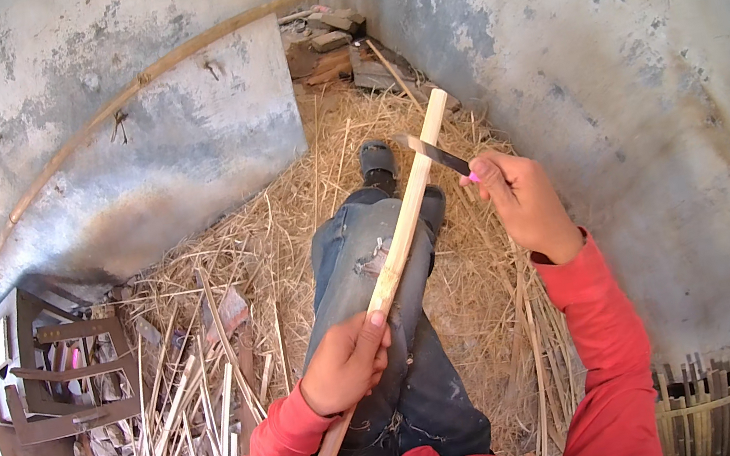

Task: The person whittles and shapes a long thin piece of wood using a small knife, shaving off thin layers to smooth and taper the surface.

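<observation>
Slanting lengthwise, wooden strip (407,221), far end up-right; knife (444,158) across

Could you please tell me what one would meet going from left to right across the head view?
Dark wooden frame, left hand, knife, right hand, slatted bamboo piece.

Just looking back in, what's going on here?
A person's left grip holds a long, pale wooden strip that slants away over legs in worn blue denim. The right grip holds a dark-bladed knife with a pink handle, its blade crossing the strip near the far end. Pale, straw-like shavings lie around the legs.
</observation>
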The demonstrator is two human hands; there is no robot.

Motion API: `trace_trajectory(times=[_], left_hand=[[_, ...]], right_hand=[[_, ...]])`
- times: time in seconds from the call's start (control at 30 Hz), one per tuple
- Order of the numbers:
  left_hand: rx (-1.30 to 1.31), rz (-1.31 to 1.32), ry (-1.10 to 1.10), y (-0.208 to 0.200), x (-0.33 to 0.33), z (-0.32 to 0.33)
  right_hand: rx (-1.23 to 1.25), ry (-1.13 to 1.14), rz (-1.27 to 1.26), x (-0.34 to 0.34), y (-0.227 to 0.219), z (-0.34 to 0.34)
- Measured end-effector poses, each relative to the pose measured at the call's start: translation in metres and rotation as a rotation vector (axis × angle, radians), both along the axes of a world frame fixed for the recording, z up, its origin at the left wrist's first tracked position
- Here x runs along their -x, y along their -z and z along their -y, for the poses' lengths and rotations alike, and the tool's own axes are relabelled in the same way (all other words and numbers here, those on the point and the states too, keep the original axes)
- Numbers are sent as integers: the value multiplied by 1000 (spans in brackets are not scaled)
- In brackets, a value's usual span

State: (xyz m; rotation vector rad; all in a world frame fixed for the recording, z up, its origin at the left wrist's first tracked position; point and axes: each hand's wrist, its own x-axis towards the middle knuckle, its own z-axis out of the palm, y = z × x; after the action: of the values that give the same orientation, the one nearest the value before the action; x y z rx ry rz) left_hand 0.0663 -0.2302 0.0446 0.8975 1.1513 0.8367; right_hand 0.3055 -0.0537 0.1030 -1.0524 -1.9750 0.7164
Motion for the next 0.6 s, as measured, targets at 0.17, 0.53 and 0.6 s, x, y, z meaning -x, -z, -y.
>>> trace_trajectory(times=[0.17,0.53,0.6], left_hand=[[-4,10,-29,-3,-11,-3],[8,19,-26,-1,-4,-4],[22,40,-32,2,-4,0]], right_hand=[[-32,137,165,13,29,-13],[-161,-13,205,31,50,30],[-139,-48,245,30,48,40]])
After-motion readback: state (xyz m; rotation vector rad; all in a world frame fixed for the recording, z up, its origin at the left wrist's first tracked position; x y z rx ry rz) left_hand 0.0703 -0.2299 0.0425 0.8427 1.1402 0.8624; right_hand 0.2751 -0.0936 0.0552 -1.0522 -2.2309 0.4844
